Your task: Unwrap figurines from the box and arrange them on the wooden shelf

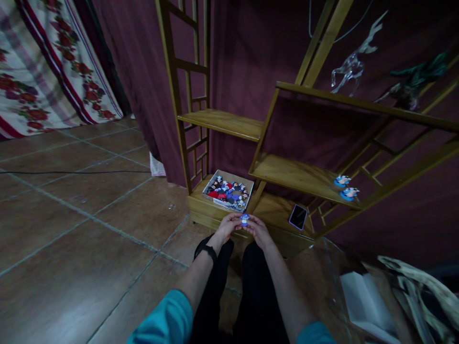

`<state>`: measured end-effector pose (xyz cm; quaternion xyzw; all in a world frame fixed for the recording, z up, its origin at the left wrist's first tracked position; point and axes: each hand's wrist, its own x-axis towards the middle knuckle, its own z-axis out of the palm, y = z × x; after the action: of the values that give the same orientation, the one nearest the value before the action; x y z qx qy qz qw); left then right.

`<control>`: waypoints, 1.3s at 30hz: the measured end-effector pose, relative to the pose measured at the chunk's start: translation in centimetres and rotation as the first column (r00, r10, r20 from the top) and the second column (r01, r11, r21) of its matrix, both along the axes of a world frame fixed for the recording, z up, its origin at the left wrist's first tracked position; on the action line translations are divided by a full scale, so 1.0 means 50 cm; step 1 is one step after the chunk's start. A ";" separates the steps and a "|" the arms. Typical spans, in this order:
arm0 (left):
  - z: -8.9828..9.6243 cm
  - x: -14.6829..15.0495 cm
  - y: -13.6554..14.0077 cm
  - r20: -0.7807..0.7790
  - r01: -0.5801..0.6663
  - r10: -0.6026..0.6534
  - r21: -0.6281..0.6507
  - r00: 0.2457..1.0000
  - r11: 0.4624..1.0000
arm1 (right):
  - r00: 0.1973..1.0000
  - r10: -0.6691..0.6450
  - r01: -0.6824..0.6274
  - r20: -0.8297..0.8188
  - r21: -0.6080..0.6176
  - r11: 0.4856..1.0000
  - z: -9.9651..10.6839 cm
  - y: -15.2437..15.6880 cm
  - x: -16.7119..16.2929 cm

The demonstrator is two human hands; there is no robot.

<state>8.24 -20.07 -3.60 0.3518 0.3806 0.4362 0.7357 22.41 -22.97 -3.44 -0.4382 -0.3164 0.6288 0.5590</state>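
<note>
Head view: hands (227, 226) hold indistinct figurine (244, 219).

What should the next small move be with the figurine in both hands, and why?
Probably lift the blue-and-white figurine toward the right-hand shelf: the left hand and right hand hold it outside the box, and two blue-based figurines already stand there.

No readable text or numbers.

Box (234, 177) (figurines (229, 192) inside) stands left of phone (298, 217).
</note>
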 end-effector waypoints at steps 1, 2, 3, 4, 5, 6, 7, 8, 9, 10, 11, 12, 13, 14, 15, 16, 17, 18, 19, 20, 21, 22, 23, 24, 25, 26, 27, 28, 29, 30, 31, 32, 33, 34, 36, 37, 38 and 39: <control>0.001 0.000 0.000 -0.005 -0.006 0.006 -0.005 1.000 1.000 | 1.000 0.009 -0.009 -0.004 -0.006 1.000 -0.002 0.001 0.001; 0.002 -0.001 0.000 -0.008 -0.013 0.013 -0.008 1.000 1.000 | 1.000 0.018 -0.018 -0.008 -0.011 1.000 -0.003 0.002 0.003; 0.002 -0.001 0.001 -0.009 -0.018 0.018 -0.013 1.000 1.000 | 1.000 0.027 -0.027 -0.011 -0.016 1.000 -0.005 0.003 0.004; 0.002 -0.001 0.001 -0.009 -0.022 0.021 -0.018 1.000 1.000 | 0.999 0.034 -0.035 -0.013 -0.020 0.999 -0.006 0.004 0.004; 0.002 -0.001 0.002 -0.007 -0.025 0.025 -0.026 1.000 0.999 | 0.999 0.038 -0.038 -0.014 -0.025 0.999 -0.006 0.005 0.004; 0.000 -0.001 0.003 -0.004 -0.030 0.030 -0.034 1.000 0.999 | 0.999 0.035 -0.036 -0.014 -0.028 0.999 -0.007 0.006 0.003; -0.001 0.000 0.004 0.002 -0.034 0.034 -0.043 0.999 0.999 | 0.999 0.029 -0.030 -0.013 -0.028 0.999 -0.007 0.007 0.002; -0.004 0.001 0.006 0.010 -0.035 0.036 -0.050 0.999 0.998 | 1.000 0.022 -0.022 -0.012 -0.025 0.999 -0.008 0.008 0.001; -0.006 0.002 0.007 0.018 -0.037 0.038 -0.056 0.999 0.998 | 1.000 0.014 -0.014 -0.012 -0.019 1.000 -0.009 0.009 0.000; -0.008 0.003 0.008 0.028 -0.039 0.041 -0.060 0.999 0.997 | 1.000 0.006 -0.006 -0.014 -0.014 1.000 -0.010 0.009 -0.002; -0.010 0.004 0.009 0.039 -0.042 0.044 -0.063 0.998 0.997 | 1.000 -0.001 0.001 -0.018 -0.010 1.000 -0.011 0.010 -0.003; -0.012 0.004 0.010 0.050 -0.045 0.049 -0.066 0.998 0.997 | 1.000 -0.007 0.007 -0.024 -0.007 1.000 -0.013 0.011 -0.004; -0.013 0.005 0.010 0.060 -0.049 0.053 -0.070 0.997 0.996 | 0.999 -0.015 0.015 -0.030 -0.007 1.000 -0.015 0.011 -0.004; -0.013 0.005 0.010 0.069 -0.049 0.054 -0.074 0.996 0.996 | 0.999 -0.023 0.022 -0.036 -0.008 1.000 -0.016 0.012 -0.004; -0.013 0.006 0.010 0.076 -0.043 0.048 -0.075 0.996 0.996 | 0.999 -0.029 0.029 -0.041 -0.008 1.000 -0.018 0.012 -0.004; -0.013 0.006 0.010 0.083 -0.030 0.036 -0.072 0.996 0.997 | 0.998 -0.034 0.034 -0.044 -0.006 0.999 -0.019 0.012 -0.003; -0.013 0.006 0.009 0.088 -0.015 0.021 -0.064 0.996 0.998 | 0.998 -0.037 0.037 -0.045 -0.001 0.999 -0.019 0.011 -0.003; -0.013 0.006 0.009 0.091 0.000 0.004 -0.049 0.996 0.999 | 0.998 -0.037 0.037 -0.044 0.006 0.999 -0.018 0.010 -0.003; -0.014 0.007 0.009 0.090 0.013 -0.011 -0.028 0.996 1.000 | 0.999 -0.033 0.033 -0.040 0.014 0.999 -0.017 0.009 -0.002; -0.016 0.008 0.009 0.086 0.021 -0.021 -0.004 0.996 1.000 | 0.999 -0.026 0.027 -0.034 0.025 0.999 -0.015 0.008 -0.002; -0.018 0.009 0.009 0.076 0.023 -0.024 0.022 0.997 0.999 | 1.000 -0.016 0.017 -0.026 0.035 0.999 -0.013 0.006 -0.002; -0.020 0.010 0.009 0.063 0.019 -0.022 0.048 0.998 0.999 | 1.000 -0.005 0.005 -0.016 0.046 0.999 -0.010 0.004 -0.003; -0.023 0.011 0.008 0.046 0.008 -0.011 0.071 0.999 0.997 | 1.000 0.008 -0.008 -0.006 0.055 0.998 -0.008 0.003 -0.003; -0.026 0.013 0.008 0.028 -0.007 0.004 0.094 1.000 0.996 | 1.000 0.019 -0.020 0.004 0.061 0.998 -0.007 0.002 -0.003; -0.028 0.015 0.007 0.011 -0.022 0.020 0.114 1.000 0.993 | 1.000 0.026 -0.026 0.012 0.064 0.998 -0.006 0.001 -0.003; -0.031 0.017 0.006 -0.004 -0.035 0.036 0.133 0.999 0.991 | 0.999 0.029 -0.030 0.020 0.064 0.998 -0.006 0.000 -0.003; -0.033 0.020 0.005 -0.015 -0.049 0.052 0.150 0.999 0.987 | 0.999 0.029 -0.031 0.028 0.061 0.998 -0.006 0.000 -0.003; -0.034 0.023 0.004 -0.024 -0.064 0.069 0.166 0.997 0.984 | 0.999 0.025 -0.027 0.035 0.057 0.998 -0.007 0.000 -0.004; -0.036 0.025 0.003 -0.032 -0.080 0.087 0.182 0.996 0.980 | 0.999 0.019 -0.021 0.041 0.053 0.998 -0.007 0.000 -0.004; -0.037 0.028 0.002 -0.039 -0.096 0.105 0.197 0.994 0.976 | 0.999 0.010 -0.013 0.046 0.050 0.999 -0.008 0.000 -0.004; -0.039 0.030 0.001 -0.044 -0.112 0.124 0.209 0.991 0.971 | 0.999 0.002 -0.004 0.050 0.048 0.999 -0.009 0.000 -0.004; -0.040 0.032 0.001 -0.050 -0.123 0.138 0.220 0.989 0.968 | 0.999 -0.006 0.004 0.052 0.047 0.999 -0.009 0.000 -0.004; -0.041 0.033 0.000 -0.056 -0.127 0.143 0.229 0.988 0.965 | 0.999 -0.013 0.011 0.052 0.047 0.999 -0.009 0.000 -0.004; -0.042 0.035 0.000 -0.062 -0.124 0.142 0.234 0.988 0.964 | 0.998 -0.016 0.014 0.052 0.046 0.999 -0.009 -0.001 -0.004; -0.044 0.036 0.000 -0.074 -0.115 0.135 0.233 0.988 0.966 | 0.998 -0.014 0.012 0.055 0.044 0.999 -0.009 -0.001 -0.003; -0.045 0.036 0.000 -0.078 -0.113 0.133 0.229 0.988 0.967 | 0.998 -0.014 0.011 0.058 0.042 0.999 -0.009 -0.002 -0.002; -0.045 0.037 0.000 -0.079 -0.111 0.132 0.225 0.988 0.968 | 0.998 -0.017 0.014 0.063 0.041 0.999 -0.010 -0.002 -0.001; -0.046 0.037 -0.001 -0.078 -0.113 0.133 0.221 0.988 0.969 | 0.997 -0.022 0.019 0.069 0.040 0.999 -0.011 -0.002 -0.001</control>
<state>10.11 -20.11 -5.91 0.4251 0.3857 0.5029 0.6462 22.38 -23.09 -3.97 -0.4520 -0.3435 0.6010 0.5625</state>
